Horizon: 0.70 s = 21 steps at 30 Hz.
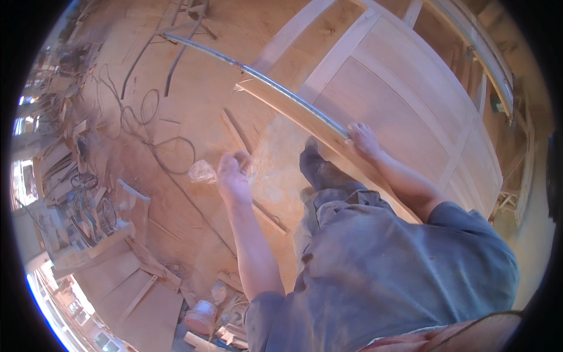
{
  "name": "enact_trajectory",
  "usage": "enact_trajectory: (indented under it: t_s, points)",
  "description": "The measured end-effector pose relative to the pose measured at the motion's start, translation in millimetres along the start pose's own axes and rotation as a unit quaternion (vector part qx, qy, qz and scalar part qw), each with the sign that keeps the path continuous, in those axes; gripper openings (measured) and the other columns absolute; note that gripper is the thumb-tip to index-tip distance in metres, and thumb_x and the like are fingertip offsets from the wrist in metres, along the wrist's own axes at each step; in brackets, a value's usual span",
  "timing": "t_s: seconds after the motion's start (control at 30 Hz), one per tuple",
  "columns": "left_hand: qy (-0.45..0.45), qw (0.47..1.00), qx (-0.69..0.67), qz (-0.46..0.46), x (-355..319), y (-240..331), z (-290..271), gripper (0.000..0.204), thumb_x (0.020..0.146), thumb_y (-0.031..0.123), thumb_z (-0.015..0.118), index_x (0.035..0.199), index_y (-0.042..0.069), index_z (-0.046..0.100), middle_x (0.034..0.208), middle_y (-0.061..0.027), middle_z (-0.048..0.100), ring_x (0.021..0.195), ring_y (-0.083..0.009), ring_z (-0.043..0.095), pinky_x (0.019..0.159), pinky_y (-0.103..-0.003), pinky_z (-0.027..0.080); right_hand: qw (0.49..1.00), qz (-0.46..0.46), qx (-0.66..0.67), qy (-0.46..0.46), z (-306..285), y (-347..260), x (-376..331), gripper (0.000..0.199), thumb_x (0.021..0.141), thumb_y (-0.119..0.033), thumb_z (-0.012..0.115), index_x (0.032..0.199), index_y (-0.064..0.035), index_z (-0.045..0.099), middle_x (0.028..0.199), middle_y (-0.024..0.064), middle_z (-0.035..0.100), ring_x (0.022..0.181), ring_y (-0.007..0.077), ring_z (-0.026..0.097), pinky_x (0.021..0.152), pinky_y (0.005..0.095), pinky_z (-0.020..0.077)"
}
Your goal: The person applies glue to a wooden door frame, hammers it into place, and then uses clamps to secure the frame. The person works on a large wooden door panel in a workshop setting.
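A long, thin metal bar (246, 69) runs along the near edge of a large panelled wooden door (387, 94). At the bar's right end, my right hand (365, 142) has its fingers closed around it, against the edge of the wood. My left hand (233, 179) is raised over the floor, away from the door, with its fingers curled in. Whatever they may hold cannot be made out. Beside it, lower down, a crumpled clear plastic bag (202, 171) shows on the floor.
A dark cable (153, 144) loops across the dusty floor. Wooden strips (236, 130) lie near my feet. A metal trestle (176, 47) stands at the far left. Scrap and tools (88, 205) crowd the left side, with a pinkish bucket (201, 317) lower down.
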<state>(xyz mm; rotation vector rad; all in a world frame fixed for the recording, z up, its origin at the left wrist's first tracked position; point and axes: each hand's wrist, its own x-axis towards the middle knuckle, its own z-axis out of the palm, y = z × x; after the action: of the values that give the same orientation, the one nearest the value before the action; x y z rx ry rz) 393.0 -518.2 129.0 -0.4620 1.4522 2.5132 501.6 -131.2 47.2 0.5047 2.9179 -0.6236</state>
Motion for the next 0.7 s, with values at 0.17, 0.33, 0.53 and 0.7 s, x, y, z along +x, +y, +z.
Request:
enact_trajectory:
  t_s: [0.17, 0.33, 0.53, 0.7]
  points:
    - [0.008, 0.991, -0.101, -0.085, 149, 5, -4, 0.045, 0.1, 0.019, 0.059, 0.139, 0.0, 0.046, 0.133, -0.0217, 0.059, 0.125, -0.0328, 0.056, 0.11, -0.048, 0.042, 0.995, -0.038, -0.025, -0.09, 0, -26, 46, 0.04, 0.076, -0.019, 0.079, 0.109, -0.0037, 0.062, 0.107, 0.0198, 0.065, 0.105, 0.0382, 0.063, 0.091, 0.0489, 0.051]
    - [-0.015, 0.992, 0.013, -0.121, 286, -9, 22, 0.048, 0.1, 0.019, 0.059, 0.143, 0.002, 0.045, 0.137, -0.0201, 0.058, 0.124, -0.0316, 0.055, 0.11, -0.047, 0.041, 0.985, 0.012, -0.052, -0.162, 1, -40, 60, 0.033, 0.077, -0.012, 0.074, 0.103, -0.0012, 0.059, 0.105, 0.0215, 0.065, 0.104, 0.0399, 0.065, 0.087, 0.0496, 0.0528]
    - [-0.065, 0.983, 0.042, -0.169, 417, -46, 45, 0.05, 0.099, 0.012, 0.057, 0.146, 0.002, 0.043, 0.136, -0.0158, 0.059, 0.123, -0.0265, 0.056, 0.106, -0.044, 0.042, 0.976, 0.088, -0.089, -0.176, 10, -56, 76, 0.034, 0.077, -0.01, 0.071, 0.106, -0.0012, 0.055, 0.102, 0.0221, 0.066, 0.097, 0.0399, 0.067, 0.082, 0.0487, 0.0551]
    - [-0.25, 0.943, 0.096, -0.2, 431, -53, 53, 0.05, 0.095, -0.001, 0.06, 0.143, 0.0, 0.045, 0.129, -0.0119, 0.064, 0.113, -0.0196, 0.062, 0.099, -0.036, 0.047, 0.972, 0.125, -0.11, -0.167, 13, -65, 77, 0.033, 0.077, -0.011, 0.07, 0.105, -0.0014, 0.055, 0.099, 0.022, 0.066, 0.094, 0.04, 0.068, 0.08, 0.0492, 0.0552]
